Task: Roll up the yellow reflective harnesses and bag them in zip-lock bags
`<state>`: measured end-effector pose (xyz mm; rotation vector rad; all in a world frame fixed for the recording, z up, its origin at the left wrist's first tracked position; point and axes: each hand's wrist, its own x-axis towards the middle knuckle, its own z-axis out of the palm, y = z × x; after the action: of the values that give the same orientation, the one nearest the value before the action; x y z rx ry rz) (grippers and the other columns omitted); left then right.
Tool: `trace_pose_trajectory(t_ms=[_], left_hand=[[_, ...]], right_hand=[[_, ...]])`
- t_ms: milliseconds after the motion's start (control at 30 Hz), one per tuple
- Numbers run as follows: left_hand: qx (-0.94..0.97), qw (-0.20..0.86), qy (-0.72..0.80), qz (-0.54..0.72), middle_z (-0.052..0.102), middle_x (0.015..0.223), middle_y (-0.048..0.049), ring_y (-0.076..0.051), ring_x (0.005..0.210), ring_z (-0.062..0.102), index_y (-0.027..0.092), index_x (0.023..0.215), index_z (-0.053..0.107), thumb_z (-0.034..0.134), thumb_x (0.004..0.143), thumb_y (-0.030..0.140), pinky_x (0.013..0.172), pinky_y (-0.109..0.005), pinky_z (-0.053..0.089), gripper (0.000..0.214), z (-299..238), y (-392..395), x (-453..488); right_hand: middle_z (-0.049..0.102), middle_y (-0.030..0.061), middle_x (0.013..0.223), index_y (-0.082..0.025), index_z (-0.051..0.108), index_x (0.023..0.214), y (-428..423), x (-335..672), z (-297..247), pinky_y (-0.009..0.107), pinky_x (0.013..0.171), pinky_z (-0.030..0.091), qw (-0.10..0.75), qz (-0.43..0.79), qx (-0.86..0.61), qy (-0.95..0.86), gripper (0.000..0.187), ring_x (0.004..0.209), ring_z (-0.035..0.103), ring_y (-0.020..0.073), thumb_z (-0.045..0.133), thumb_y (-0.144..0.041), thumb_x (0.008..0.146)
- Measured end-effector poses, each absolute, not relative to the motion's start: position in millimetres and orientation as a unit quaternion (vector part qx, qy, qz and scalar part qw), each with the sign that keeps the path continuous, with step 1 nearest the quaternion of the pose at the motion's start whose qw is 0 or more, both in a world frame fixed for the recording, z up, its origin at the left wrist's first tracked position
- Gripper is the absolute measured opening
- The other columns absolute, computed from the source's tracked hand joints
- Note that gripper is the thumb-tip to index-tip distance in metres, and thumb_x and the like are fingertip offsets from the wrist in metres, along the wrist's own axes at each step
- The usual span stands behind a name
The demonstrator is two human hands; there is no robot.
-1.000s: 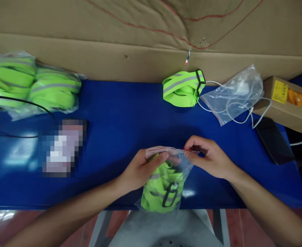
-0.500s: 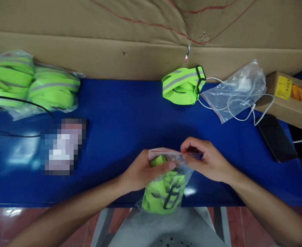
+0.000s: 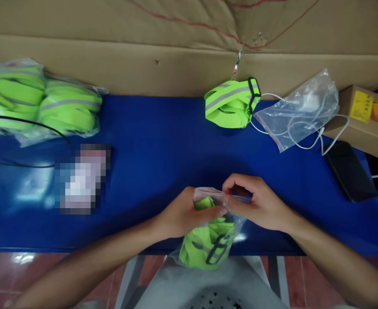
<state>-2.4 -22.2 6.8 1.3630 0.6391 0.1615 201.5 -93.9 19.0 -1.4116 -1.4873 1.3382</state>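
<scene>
A clear zip bag (image 3: pixel 237 223) with a red seal line hangs at the table's front edge, close to my body. Inside it lies a folded neon-green reflective strap (image 3: pixel 198 244) with a black buckle. My left hand (image 3: pixel 192 212) grips the bag's upper left side, thumb across its front. At the right part of the bag's mouth, my right hand (image 3: pixel 253 201) pinches the seal between thumb and curled index finger. Another green strap (image 3: pixel 227 105), coiled with a black buckle, rests unbagged at the back of the table.
Two bagged green straps (image 3: pixel 69 107) sit at the back left of the blue table (image 3: pixel 156 141), near a pixelated rectangular item (image 3: pixel 84 180). Rightward are a clear bag (image 3: pixel 304 111) with a white cable, a dark phone (image 3: pixel 351 171) and a cardboard box (image 3: pixel 349 128).
My right hand has slid slightly left along the seal, nearer my left thumb. My left hand has shifted a little right. The view has moved slightly.
</scene>
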Motion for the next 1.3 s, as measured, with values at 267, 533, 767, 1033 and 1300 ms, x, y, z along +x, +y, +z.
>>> trace_pose_trajectory(t_ms=[267, 533, 767, 1033, 1300], left_hand=[[0.608, 0.743, 0.275, 0.046, 0.078, 0.096, -0.0032, -0.021, 0.095, 0.073, 0.018, 0.098, 0.078, 0.068, 0.093, 0.031, 0.082, -0.028, 0.056, 0.017, 5.5, -26.1, -0.6], [0.604, 0.742, 0.290, 0.017, 0.075, 0.082, -0.0002, -0.017, 0.080, 0.069, 0.017, 0.089, 0.075, 0.071, 0.089, 0.036, 0.070, -0.025, 0.051, 0.019, 2.7, -30.4, -1.9], [0.635, 0.734, 0.241, 0.020, 0.079, 0.102, -0.0034, -0.021, 0.096, 0.072, 0.018, 0.107, 0.077, 0.071, 0.091, 0.037, 0.081, -0.028, 0.053, 0.025, 1.3, -29.5, -1.0], [0.620, 0.765, 0.172, 0.008, 0.076, 0.120, -0.0080, -0.026, 0.111, 0.071, 0.019, 0.125, 0.069, 0.078, 0.087, 0.043, 0.095, -0.036, 0.056, 0.045, 3.9, -18.6, -7.4], [0.656, 0.728, 0.189, 0.052, 0.065, 0.138, -0.0124, -0.030, 0.128, 0.061, 0.020, 0.139, 0.056, 0.095, 0.067, 0.039, 0.108, -0.043, 0.051, 0.085, 0.0, -13.8, -17.6]], right_hand=[[0.064, -0.0023, 0.077, -0.020, 0.063, 0.085, -95.6, 196.7, 17.1, 0.024, 0.063, 0.043, 0.331, 0.518, -0.537, -0.577, 0.007, 0.069, 0.056, 0.0107, 0.064, -0.019, 0.092], [0.062, -0.0018, 0.075, -0.021, 0.064, 0.087, -95.6, 193.3, 16.3, 0.024, 0.064, 0.044, 0.339, 0.477, -0.533, -0.611, 0.011, 0.070, 0.057, 0.0116, 0.062, -0.025, 0.097], [0.067, -0.0026, 0.077, -0.022, 0.067, 0.101, -99.1, 188.9, 12.0, 0.022, 0.059, 0.042, 0.301, 0.482, -0.542, -0.620, 0.014, 0.066, 0.060, 0.0095, 0.060, -0.034, 0.102], [0.063, -0.0036, 0.070, -0.023, 0.068, 0.105, -104.7, 195.3, 8.3, 0.022, 0.054, 0.041, 0.367, 0.442, -0.524, -0.629, 0.016, 0.057, 0.055, 0.0097, 0.060, -0.037, 0.102], [0.050, -0.0054, 0.058, -0.021, 0.067, 0.098, -101.3, 221.0, -0.3, 0.025, 0.049, 0.035, 0.497, 0.278, -0.622, -0.537, 0.025, 0.049, 0.044, 0.0120, 0.061, -0.045, 0.101]])
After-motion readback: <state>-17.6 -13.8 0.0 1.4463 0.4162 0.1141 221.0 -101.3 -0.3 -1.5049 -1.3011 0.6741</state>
